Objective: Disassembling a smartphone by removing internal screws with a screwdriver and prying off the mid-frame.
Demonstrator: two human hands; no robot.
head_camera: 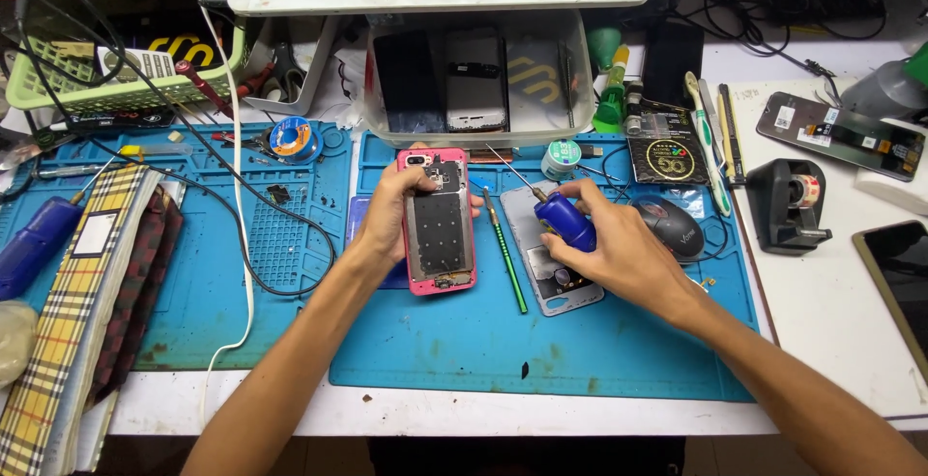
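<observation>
My left hand (390,213) grips the left side of an opened pink phone (440,225), lying back-up on the blue mat (541,341) with its insides showing. My right hand (609,244) holds a blue-handled screwdriver (563,219), its thin shaft pointing up-left toward the phone's top right. Under that hand lies a grey phone back cover (547,283). A green-handled tool (505,259) rests between phone and cover.
A clear tub (382,99) with phone parts sits behind the mat under a white tray. A mouse (677,225), tape dispenser (785,207), toothbrush (710,152) and phones (839,134) lie right. Second blue mat (280,234), cables, solder reel (292,137), checkered cloth (68,321) left.
</observation>
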